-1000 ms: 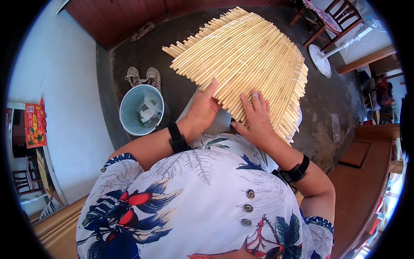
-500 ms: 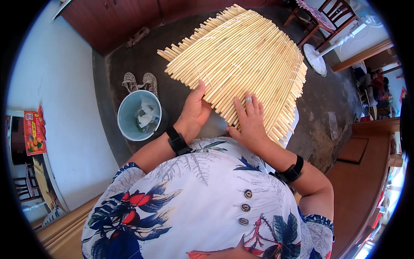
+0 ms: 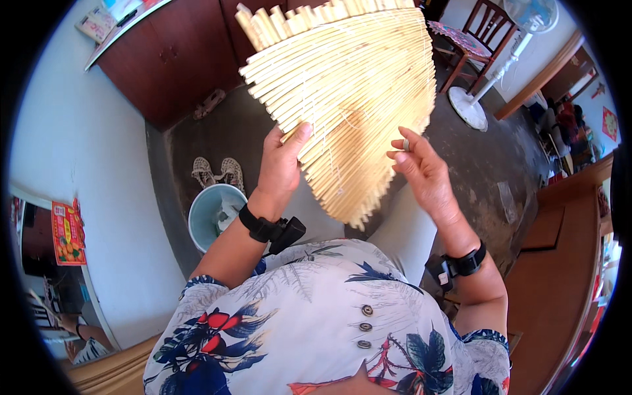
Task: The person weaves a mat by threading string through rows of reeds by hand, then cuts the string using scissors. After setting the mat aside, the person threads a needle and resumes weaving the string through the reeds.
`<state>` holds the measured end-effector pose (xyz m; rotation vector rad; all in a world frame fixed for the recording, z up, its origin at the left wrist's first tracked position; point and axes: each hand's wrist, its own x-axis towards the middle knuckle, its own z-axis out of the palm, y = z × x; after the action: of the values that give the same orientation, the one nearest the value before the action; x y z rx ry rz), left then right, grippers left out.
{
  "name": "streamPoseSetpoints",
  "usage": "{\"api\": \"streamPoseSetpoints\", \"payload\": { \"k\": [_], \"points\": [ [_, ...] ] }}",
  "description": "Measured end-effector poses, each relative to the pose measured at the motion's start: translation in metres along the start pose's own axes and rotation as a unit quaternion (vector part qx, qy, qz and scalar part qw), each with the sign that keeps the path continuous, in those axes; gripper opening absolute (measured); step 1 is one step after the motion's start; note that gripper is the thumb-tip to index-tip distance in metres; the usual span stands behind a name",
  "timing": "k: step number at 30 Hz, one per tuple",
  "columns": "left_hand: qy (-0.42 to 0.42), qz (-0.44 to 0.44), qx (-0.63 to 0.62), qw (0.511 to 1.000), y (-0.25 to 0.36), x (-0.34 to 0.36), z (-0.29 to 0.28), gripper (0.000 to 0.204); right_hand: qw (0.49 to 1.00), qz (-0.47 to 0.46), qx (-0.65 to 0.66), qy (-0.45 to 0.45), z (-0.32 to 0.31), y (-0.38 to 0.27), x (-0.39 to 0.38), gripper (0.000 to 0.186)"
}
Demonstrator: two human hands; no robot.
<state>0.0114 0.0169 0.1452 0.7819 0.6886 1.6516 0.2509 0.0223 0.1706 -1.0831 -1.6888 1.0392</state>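
A stalk mat (image 3: 355, 105), made of pale yellow stalks laid side by side and stitched with white thread, is held up tilted in front of me. My left hand (image 3: 280, 164) grips its left edge, thumb on the upper face and the other fingers hidden behind. Beside the right edge is my right hand (image 3: 429, 174), its fingers loosely bent and apart, a ring on one of them. Its fingertips come close to the mat's edge; whether they touch it I cannot tell. The mat's far end is cut off at the top of the view.
A light blue bucket (image 3: 209, 214) with white scraps inside stands left of my knees, a pair of shoes (image 3: 217, 172) behind it. Dark red cabinets (image 3: 171, 66) line the far wall. At the right are a white standing fan (image 3: 469, 108), a chair (image 3: 487, 33) and a wooden door (image 3: 550, 283).
The mat has risen off my lap and tipped upright, its near end turning. My right hand has come off its surface and moved right. My left hand still grips the left edge.
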Motion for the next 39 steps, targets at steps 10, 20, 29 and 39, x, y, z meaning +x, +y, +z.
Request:
{"api": "streamPoseSetpoints", "payload": {
  "k": [10, 20, 29, 39],
  "points": [
    [-0.142, 0.057, 0.360, 0.920, -0.005, -0.025, 0.068, 0.028, 0.993, 0.115, 0.038, -0.004, -0.035, -0.006, -0.026, 0.028],
    [-0.346, 0.217, 0.403, 0.819, -0.029, -0.071, 0.115, 0.053, 0.850, 0.268, 0.385, 0.241, -0.059, 0.003, -0.105, 0.026],
    [-0.412, 0.171, 0.395, 0.803, -0.033, -0.091, 0.119, 0.055, 0.949, 0.222, 0.069, 0.211, -0.068, 0.021, -0.130, 0.027],
    [-0.412, 0.142, 0.395, 0.808, -0.039, -0.092, 0.120, 0.056, 0.956, 0.215, 0.012, 0.202, -0.066, 0.026, -0.133, 0.028]
  ]
}}
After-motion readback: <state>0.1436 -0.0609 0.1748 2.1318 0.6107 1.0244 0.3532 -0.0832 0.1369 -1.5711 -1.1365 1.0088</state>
